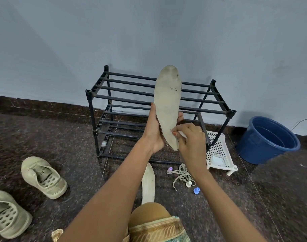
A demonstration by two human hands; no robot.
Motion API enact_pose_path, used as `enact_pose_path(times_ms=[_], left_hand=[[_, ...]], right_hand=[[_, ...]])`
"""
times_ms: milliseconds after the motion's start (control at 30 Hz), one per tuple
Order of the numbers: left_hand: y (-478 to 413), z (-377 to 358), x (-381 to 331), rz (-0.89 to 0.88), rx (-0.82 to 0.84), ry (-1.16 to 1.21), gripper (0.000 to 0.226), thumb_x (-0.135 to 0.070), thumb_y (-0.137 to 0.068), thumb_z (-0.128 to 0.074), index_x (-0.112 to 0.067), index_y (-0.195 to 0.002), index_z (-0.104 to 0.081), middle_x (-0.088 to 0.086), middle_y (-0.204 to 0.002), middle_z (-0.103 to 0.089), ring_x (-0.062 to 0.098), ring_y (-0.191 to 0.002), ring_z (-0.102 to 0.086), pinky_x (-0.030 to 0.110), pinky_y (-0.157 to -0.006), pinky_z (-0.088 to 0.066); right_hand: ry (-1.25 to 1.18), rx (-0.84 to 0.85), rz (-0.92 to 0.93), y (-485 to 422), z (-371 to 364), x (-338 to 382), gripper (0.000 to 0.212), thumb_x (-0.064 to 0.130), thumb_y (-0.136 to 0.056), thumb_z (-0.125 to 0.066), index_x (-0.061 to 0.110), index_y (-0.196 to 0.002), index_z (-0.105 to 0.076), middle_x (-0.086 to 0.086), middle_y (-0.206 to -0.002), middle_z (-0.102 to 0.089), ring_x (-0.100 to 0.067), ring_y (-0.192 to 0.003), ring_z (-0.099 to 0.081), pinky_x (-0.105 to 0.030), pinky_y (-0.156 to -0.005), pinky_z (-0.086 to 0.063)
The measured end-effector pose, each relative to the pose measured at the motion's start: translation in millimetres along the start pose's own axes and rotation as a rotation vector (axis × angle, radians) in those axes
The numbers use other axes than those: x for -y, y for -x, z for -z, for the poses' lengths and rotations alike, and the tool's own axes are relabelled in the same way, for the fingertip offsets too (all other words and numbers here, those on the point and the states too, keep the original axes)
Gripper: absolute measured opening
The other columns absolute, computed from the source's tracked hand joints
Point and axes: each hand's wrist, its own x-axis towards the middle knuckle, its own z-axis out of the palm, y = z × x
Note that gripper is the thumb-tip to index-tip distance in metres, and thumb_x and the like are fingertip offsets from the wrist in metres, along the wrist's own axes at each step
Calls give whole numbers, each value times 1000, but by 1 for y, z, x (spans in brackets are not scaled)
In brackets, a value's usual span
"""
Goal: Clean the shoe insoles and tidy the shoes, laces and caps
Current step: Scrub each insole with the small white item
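Your left grip [155, 130] is wrapped round the lower half of the insole [167, 102], standing it upright so the spotted face points at you. Your right grip [191, 138] pinches a white scrap [182, 134] at its lower edge, probably for wiping. Below both grips, the other insole [148, 182], laces [181, 175] and caps [196, 190] wait on the floor.

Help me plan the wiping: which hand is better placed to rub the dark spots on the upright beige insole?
Right, probably. The right hand pinches a small white scrap against the lower end of the worn beige insole and can slide up; the left hand grips the insole, holding it upright.
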Motion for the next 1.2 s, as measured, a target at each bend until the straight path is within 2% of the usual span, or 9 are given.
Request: enact_pose_path(times_ms=[133, 267, 400, 533, 633, 767, 933, 1067, 1200], left_hand=[[3, -3, 0, 21, 47, -6, 76, -67, -90, -14, -11, -102, -65, 9, -93, -67, 20, -86, -61, 35, -86, -47], [4, -2, -1, -3, 60, 41, 70, -67, -91, -18, -15, -105, -63, 9, -92, -64, 21, -85, -59, 35, -83, -48], [1, 1, -2, 11, 30, 67, 80, -70, -89, -16, -7, -112, -60, 10, -93, -67, 19, -85, -63, 34, -82, -50], [0, 1, -1, -45, 24, 153, 74, -66, -91, -20, -8, -109, -62, 11, -89, -68, 18, -84, -65, 38, -91, -48], [0, 1, 0, -84, 30, 203, 72, -63, -92, -20, -7, -108, -61, 10, -84, -69, 19, -83, -64, 41, -96, -46], [0, 2, 0, -124, 26, 236, 71, -62, -93, -19, -7, -109, -60, 10, -81, -67, 19, -81, -64, 40, -91, -51], [0, 2, 0, -162, 2, 233, 71, -62, -94, -18, -7, -111, -59, 10, -81, -66, 18, -79, -64, 37, -88, -53], [-1, 2, 0, -179, -14, 203, 72, -61, -94, -16, -6, -109, -60, 11, -80, -67, 18, -76, -65, 37, -87, -54], [0, 1, 0, -173, -22, 187, 73, -61, -94, -15, -6, -106, -61, 10, -79, -67, 17, -75, -65, 36, -86, -54]], right_hand=[[41, -68, 28, -17, 4, 4, 9, 9, -78, -64, 13, -84, -68, -4, -87, -65, -27, -82, -57, -32, -70, -34], [22, -88, 47, -26, 4, 8, 9, 8, -78, -62, 12, -84, -68, -5, -86, -64, -26, -80, -56, -32, -70, -36], [-49, 13, 36, -15, 1, 3, 11, 11, -79, -61, 11, -87, -68, -6, -89, -64, -28, -85, -55, -37, -73, -40], [-117, 107, -32, -1, 3, 2, 11, 6, -81, -62, 13, -88, -68, -3, -91, -62, -24, -88, -51, -40, -76, -42], [-131, 119, -55, 7, 5, 5, 12, 5, -81, -63, 13, -89, -68, -2, -91, -63, -21, -88, -52, -34, -76, -39], [-170, 144, -109, 14, 6, 10, 14, 3, -82, -62, 13, -89, -69, -1, -92, -64, -18, -88, -51, -20, -74, -31], [-256, 204, -205, 21, 10, 20, 15, 4, -84, -59, 14, -89, -69, 3, -93, -63, -13, -92, -51, -4, -77, -30], [-398, 228, -331, 24, 14, 31, 22, 6, -83, -60, 27, -78, -63, 15, -85, -59, -12, -94, -54, -21, -83, -38], [-450, 233, -358, 24, 16, 37, 25, 7, -82, -62, 30, -74, -62, 13, -85, -61, -13, -94, -55, -26, -85, -41]])
